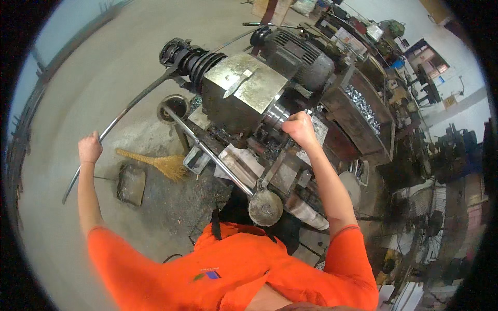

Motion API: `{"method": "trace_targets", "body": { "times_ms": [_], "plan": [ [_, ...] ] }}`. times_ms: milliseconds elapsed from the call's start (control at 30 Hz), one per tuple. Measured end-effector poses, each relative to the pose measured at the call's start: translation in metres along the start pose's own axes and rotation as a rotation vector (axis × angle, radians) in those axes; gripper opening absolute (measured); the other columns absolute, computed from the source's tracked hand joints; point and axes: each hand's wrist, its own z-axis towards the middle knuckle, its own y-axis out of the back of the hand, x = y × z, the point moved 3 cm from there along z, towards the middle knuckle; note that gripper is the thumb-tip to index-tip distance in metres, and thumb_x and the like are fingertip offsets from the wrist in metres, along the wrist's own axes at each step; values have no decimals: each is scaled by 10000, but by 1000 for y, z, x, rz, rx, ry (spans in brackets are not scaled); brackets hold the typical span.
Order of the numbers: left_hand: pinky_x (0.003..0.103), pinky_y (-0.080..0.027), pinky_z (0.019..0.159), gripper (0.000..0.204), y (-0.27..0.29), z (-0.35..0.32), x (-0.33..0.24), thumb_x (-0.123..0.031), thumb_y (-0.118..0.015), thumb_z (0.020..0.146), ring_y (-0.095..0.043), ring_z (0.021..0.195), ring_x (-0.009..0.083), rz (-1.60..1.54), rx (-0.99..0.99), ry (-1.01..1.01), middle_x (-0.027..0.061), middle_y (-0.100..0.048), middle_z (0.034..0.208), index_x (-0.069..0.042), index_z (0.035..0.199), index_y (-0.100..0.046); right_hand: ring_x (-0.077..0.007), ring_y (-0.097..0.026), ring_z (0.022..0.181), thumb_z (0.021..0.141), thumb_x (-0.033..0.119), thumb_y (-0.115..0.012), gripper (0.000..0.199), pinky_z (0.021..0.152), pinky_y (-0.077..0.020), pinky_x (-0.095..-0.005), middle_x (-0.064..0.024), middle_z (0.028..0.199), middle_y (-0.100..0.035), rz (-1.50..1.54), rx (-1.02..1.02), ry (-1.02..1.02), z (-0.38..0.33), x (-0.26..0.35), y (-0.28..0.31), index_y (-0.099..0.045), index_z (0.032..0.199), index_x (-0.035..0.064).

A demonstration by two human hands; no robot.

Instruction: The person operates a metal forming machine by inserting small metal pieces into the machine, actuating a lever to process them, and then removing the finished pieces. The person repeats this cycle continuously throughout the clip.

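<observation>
My left hand (91,148) is wrapped round a long metal lever (127,110), out to the left. The lever slopes up to the black ringed end of a small lathe-like machine (226,103). A flat brush (239,83) lies on the machine's worn metal top. At the right end of the machine, my right hand (300,127) is closed beside the shiny round spindle (276,115). Its fingertips are turned away, so whatever they hold is hidden. A second steel bar (207,152) runs diagonally in front of the machine, down to a round metal disc (265,207) close to my body.
A finned motor (301,59) sits behind the machine. At the right stands a metal bin (358,116) with many small shiny parts. A straw broom (155,161) and a dustpan-like tray (131,183) lie on the floor at left. Cluttered benches line the right wall.
</observation>
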Motion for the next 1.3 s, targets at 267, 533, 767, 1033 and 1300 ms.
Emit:
{"method": "trace_targets", "body": {
  "times_ms": [267,533,767,1033,1300],
  "plan": [
    [399,-485,707,224,25,9,-52,-201,-587,797,-614,804,322,-503,-288,58,178,-630,853,-28,933,-625,-347,-613,816,551,209,-597,235,749,-481,-369,-218,893,-624,105,-242,260,-41,-13,39,-664,689,32],
    [423,-496,722,420,-78,-44,-281,-278,-645,736,-617,858,335,-970,395,-118,203,-633,902,-24,1062,-567,-321,-600,937,572,101,-603,195,788,-484,-345,-165,1086,-602,91,-432,32,-163,-121,83,-671,748,55],
    [392,-515,690,233,-14,-6,-324,-293,-621,763,-633,838,278,-11,375,-654,93,-651,873,-136,935,-624,-311,-626,830,591,148,-614,253,734,-485,-350,-156,942,-643,32,-401,-538,-296,-241,100,-659,798,10],
    [357,-513,586,408,-56,4,-260,-343,-615,806,-640,645,257,-827,319,-282,143,-653,802,-33,1071,-593,-323,-558,1014,634,237,-653,448,835,-462,-409,-178,1058,-601,-515,-234,-1050,-472,-382,91,-605,1049,76],
    [290,-513,457,401,63,7,-269,-324,-607,850,-579,487,181,-1721,352,245,114,-588,673,65,926,-546,-377,-610,771,655,262,-574,301,687,-491,-454,-197,810,-624,-549,-263,-1108,-515,-350,36,-611,840,27]
  ]
}}
